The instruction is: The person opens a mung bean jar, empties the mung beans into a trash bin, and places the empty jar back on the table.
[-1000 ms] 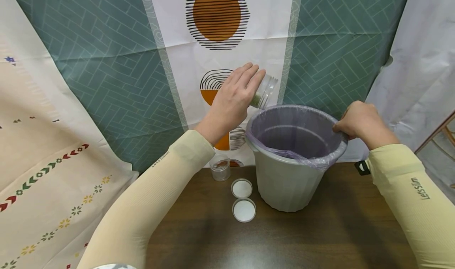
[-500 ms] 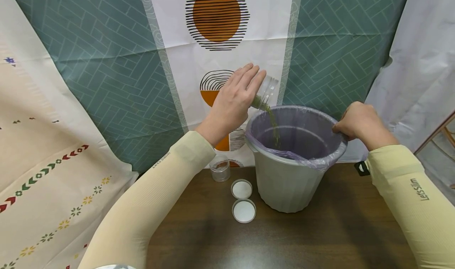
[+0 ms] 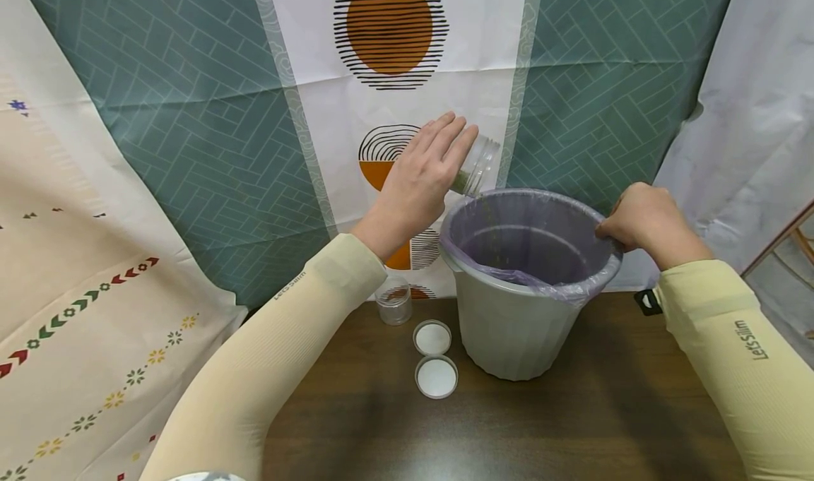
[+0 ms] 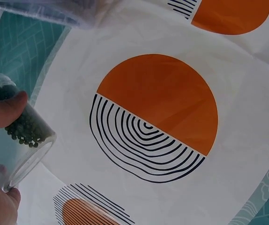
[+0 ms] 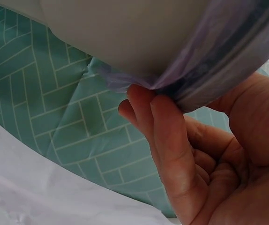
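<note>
My left hand (image 3: 420,174) grips a clear jar (image 3: 478,162) tilted mouth-down over the left rim of a trash can. Small round green beans (image 4: 26,129) lie inside the jar, in the left wrist view, with my thumb across its side. The grey trash can (image 3: 518,333) is lined with a thin purple bag (image 3: 534,227) folded over its rim. At the right rim, my right hand (image 3: 645,220) pinches the edge and the bag; the right wrist view shows its fingers (image 5: 169,126) curled up under the lip.
On the brown table (image 3: 356,410), a second clear jar (image 3: 394,301) stands left of the can. Two round white lids (image 3: 432,338) lie in front of it, one nearer than the other. A patterned curtain (image 3: 210,149) hangs close behind.
Half a second ago a stream of green beans fell from the jar into the can; now hardly any are falling. Both hands have kept their places.
</note>
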{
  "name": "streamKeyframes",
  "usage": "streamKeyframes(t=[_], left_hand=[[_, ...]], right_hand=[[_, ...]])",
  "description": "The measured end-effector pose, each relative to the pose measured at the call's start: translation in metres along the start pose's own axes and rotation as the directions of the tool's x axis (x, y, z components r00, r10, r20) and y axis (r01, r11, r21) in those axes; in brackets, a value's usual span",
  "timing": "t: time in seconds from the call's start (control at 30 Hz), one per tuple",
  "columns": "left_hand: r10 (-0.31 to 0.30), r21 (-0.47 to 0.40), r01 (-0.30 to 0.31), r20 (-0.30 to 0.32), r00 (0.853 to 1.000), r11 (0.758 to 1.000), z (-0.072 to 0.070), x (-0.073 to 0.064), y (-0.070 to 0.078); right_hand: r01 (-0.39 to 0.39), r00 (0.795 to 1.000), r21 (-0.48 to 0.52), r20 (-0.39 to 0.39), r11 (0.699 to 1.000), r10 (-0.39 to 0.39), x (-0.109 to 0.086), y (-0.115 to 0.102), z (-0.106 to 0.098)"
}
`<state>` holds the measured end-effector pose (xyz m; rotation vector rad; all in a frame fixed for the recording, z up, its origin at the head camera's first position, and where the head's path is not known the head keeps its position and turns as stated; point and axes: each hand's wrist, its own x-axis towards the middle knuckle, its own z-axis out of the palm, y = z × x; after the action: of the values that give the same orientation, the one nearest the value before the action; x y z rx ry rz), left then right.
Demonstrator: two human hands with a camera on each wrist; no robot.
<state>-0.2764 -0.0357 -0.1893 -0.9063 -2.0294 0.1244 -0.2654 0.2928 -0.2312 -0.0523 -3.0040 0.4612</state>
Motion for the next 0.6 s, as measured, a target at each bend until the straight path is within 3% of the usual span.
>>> streamKeyframes(t=[0.6], left_hand=[[-0.004, 0.003, 0.004, 0.015, 1.000, 1.000, -0.0009, 0.0006, 0.0012]], right_hand=[[-0.004, 1.000, -0.011, -0.006, 1.000, 0.004, 0.0006, 0.0005, 0.0005]])
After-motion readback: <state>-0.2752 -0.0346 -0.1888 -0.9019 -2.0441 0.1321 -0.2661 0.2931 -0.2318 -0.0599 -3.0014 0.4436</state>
